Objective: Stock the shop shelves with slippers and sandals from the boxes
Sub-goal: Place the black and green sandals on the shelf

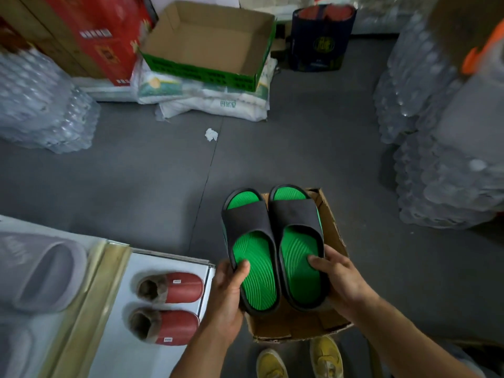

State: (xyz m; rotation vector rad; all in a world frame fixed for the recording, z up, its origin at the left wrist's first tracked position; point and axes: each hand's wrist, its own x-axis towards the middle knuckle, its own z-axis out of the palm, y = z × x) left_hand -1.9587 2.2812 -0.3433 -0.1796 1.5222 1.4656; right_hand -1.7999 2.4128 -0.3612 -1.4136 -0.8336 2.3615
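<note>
I hold a pair of black slides with green footbeds side by side above a worn cardboard box [331,230] on the floor. My left hand [227,293] grips the heel of the left slide [251,249], thumb on its footbed. My right hand [341,282] grips the heel of the right slide [297,246] the same way. On the white shelf [120,334] at the lower left lies a pair of red fur-lined slippers [170,306]. A grey slide [41,271] sits on a higher shelf level at the far left.
An open green-sided cardboard box [210,42] rests on white sacks [215,102] at the back. Shrink-wrapped bottle packs stand at the left [41,105] and right [436,148]. A dark bag [319,39], red cartons [103,36] and a crumpled tissue [211,134] are on the grey floor. My yellow shoes [300,358] show below.
</note>
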